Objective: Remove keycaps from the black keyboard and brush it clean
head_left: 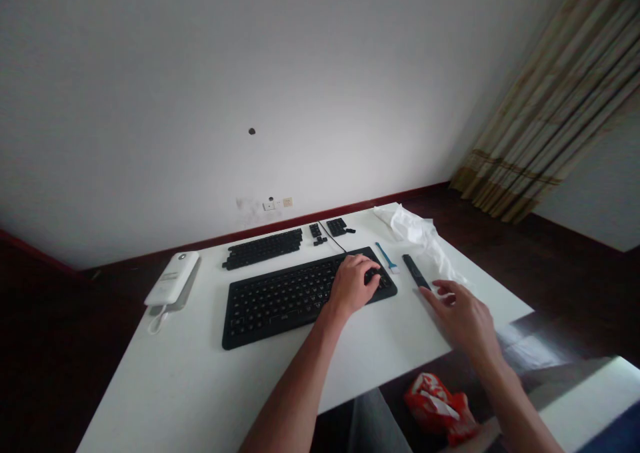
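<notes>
My left hand (pixel 354 281) rests on the right-hand part of a black keyboard (pixel 280 300), its fingers bent over the keys and the thumb apart from them. Nothing shows in its grasp. With thumb and forefinger, my right hand (pixel 463 313) grips the near end of a slim black tool (pixel 416 271), whose exact kind I cannot make out. A small blue brush (pixel 387 258) with pale bristles lies between keyboard and tool. Behind the keyboard, loose black keycaps (pixel 265 248) are laid out in rows, with smaller keycap groups (pixel 337 227) farther right.
A white power bank (pixel 173 278) with a short cable is at the left of the white table (pixel 170 386). Crumpled white plastic (pixel 415 230) lies at the back right. Below the front edge is a red and white bag (pixel 440 406). A wall stands behind.
</notes>
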### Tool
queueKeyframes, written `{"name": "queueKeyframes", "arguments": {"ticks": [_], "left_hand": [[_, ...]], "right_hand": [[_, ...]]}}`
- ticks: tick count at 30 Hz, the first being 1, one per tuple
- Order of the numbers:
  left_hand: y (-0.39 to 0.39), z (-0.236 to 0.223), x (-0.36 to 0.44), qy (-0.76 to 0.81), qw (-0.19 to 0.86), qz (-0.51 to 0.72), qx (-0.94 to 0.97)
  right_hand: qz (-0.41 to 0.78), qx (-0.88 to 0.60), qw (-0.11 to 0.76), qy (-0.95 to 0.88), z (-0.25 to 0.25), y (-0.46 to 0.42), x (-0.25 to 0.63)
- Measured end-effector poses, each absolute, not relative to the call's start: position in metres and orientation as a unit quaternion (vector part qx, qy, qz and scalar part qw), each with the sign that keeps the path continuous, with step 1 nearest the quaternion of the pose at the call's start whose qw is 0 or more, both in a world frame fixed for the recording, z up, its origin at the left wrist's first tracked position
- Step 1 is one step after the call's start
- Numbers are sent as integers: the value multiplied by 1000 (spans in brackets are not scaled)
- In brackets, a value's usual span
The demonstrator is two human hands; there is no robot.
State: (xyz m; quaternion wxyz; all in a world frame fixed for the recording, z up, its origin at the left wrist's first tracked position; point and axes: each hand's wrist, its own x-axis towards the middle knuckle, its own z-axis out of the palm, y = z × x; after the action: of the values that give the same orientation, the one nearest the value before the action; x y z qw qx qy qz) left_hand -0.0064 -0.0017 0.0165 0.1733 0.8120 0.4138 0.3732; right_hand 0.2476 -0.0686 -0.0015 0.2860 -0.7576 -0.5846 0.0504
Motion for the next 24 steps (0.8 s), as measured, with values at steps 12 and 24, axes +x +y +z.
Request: {"name": "queueKeyframes", "arguments": {"ticks": [12,24], "left_hand": [[-11,22,-8,441,135,374,805],[-8,16,-7,480,139,359,789]], "right_hand": [[13,-774,240,-585,4,-57,237],[89,-570,320,-751,42,87,159]]}}
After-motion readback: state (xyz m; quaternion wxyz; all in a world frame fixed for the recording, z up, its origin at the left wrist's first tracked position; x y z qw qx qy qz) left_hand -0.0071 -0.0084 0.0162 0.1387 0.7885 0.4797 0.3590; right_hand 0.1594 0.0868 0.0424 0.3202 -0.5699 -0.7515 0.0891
